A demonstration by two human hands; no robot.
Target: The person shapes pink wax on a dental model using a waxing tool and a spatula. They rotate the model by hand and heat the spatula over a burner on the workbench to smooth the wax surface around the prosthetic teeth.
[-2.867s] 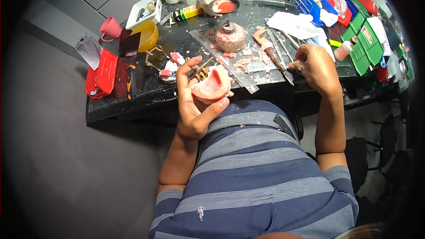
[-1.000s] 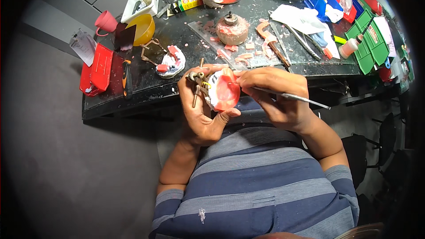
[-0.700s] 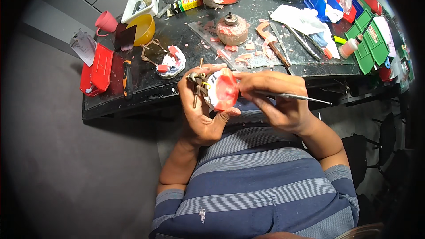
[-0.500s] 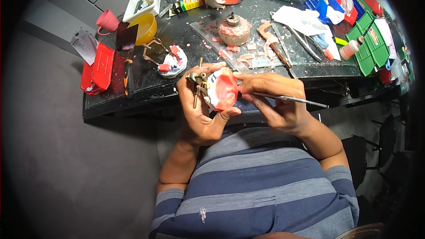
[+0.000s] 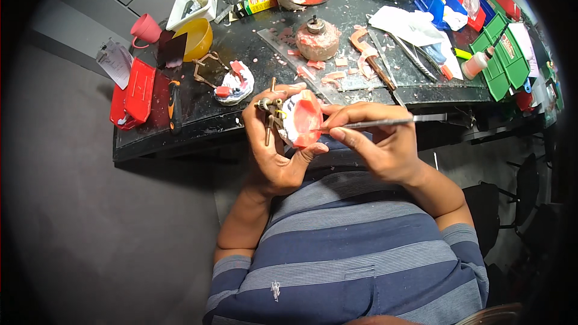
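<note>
In front of my chest, my left hand [image 5: 277, 162] grips a dental cast [image 5: 289, 125] of white plaster, mounted on a brass-coloured articulator frame [image 5: 269, 106]. Pink wax [image 5: 307, 117] covers the side of the cast facing me. My right hand [image 5: 382, 144] holds a slim metal wax carver [image 5: 385, 123] like a pen. Its tip touches the wax near the lower middle. A second white cast [image 5: 236, 87] with pink wax blocks stands on the bench just beyond my left hand, beside an opened brass articulator part [image 5: 208, 66].
A wax-spattered burner [image 5: 318, 41] stands mid-bench among pink scraps. To its right lie a brown-handled knife [image 5: 380, 72], metal tweezers [image 5: 414, 55] and white cloth [image 5: 409, 27]. A yellow bowl [image 5: 197, 39] and red box [image 5: 133, 93] are left; a green bin [image 5: 503, 57] is right.
My right hand has turned the carver, so its tip now rests on the wax and its shaft lies higher. The cast and my left hand have barely shifted.
</note>
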